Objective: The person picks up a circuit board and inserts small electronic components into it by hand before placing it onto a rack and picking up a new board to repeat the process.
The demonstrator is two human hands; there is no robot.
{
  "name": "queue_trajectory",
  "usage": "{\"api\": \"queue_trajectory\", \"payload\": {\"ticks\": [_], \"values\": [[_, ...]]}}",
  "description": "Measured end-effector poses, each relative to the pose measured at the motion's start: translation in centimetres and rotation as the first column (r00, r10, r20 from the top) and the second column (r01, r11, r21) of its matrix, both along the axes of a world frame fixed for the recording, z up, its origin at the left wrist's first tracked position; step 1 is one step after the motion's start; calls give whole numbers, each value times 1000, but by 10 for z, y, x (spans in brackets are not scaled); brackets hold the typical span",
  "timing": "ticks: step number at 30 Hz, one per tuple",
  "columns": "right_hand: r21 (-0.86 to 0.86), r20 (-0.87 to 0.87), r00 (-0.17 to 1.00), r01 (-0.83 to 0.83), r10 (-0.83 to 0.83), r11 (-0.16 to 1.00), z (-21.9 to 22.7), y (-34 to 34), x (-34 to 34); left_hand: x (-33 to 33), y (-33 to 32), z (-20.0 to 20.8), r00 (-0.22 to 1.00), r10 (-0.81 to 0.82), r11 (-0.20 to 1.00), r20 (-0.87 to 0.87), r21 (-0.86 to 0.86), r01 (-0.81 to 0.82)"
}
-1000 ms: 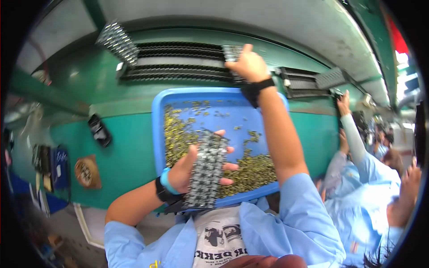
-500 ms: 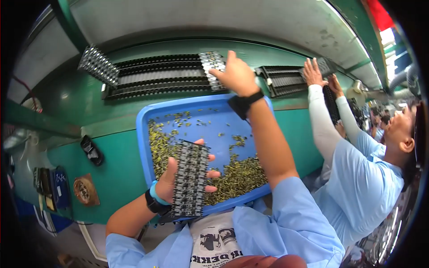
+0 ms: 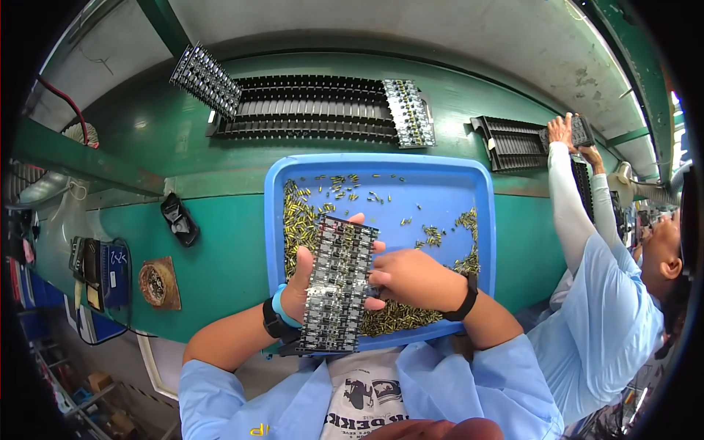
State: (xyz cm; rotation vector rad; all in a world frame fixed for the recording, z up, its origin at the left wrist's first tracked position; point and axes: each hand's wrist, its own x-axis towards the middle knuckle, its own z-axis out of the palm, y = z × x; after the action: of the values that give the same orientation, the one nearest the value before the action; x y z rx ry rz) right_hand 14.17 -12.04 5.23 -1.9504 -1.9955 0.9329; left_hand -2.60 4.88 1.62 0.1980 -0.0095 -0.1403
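Observation:
My left hand (image 3: 297,286) holds a panel of small circuit boards (image 3: 339,282) from beneath, tilted over the near left of a blue tray (image 3: 381,163). Its thumb lies along the panel's left edge, and its fingertips show past the right edge. My right hand (image 3: 419,280) is closed at the panel's right edge, fingers curled in beside the left fingertips. Whatever it pinches is hidden. Many small yellow-and-black cylindrical parts (image 3: 403,317) lie loose in the tray, heaped along its near and left sides.
Behind the tray stands a black slotted rack (image 3: 315,110) with board panels (image 3: 209,77) leaning at its left end and more panels (image 3: 409,111) at its right. A co-worker's hands (image 3: 563,136) hold a dark panel over another rack (image 3: 513,143). A round dish (image 3: 154,284) sits left.
My right hand has come back from the rack's right-end panels to the right edge of the panel in my left hand. The view has shifted, and the co-worker's hands now hold a dark panel.

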Motion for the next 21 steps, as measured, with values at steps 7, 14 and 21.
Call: {"api": "queue_trajectory", "payload": {"ticks": [7, 14, 21], "values": [[130, -70, 996, 69, -61, 989, 1, 1, 3, 6, -1, 5, 1000, 16, 999, 3, 36, -16], [83, -626, 577, 717, -524, 692, 13, 9, 20, 6, -5, 9, 995, 81, 992, -49, 96, -76], [36, -863, 339, 781, -375, 624, -2, 4, 14, 5, -9, 14, 988, 122, 979, -99, 174, -103]]}}
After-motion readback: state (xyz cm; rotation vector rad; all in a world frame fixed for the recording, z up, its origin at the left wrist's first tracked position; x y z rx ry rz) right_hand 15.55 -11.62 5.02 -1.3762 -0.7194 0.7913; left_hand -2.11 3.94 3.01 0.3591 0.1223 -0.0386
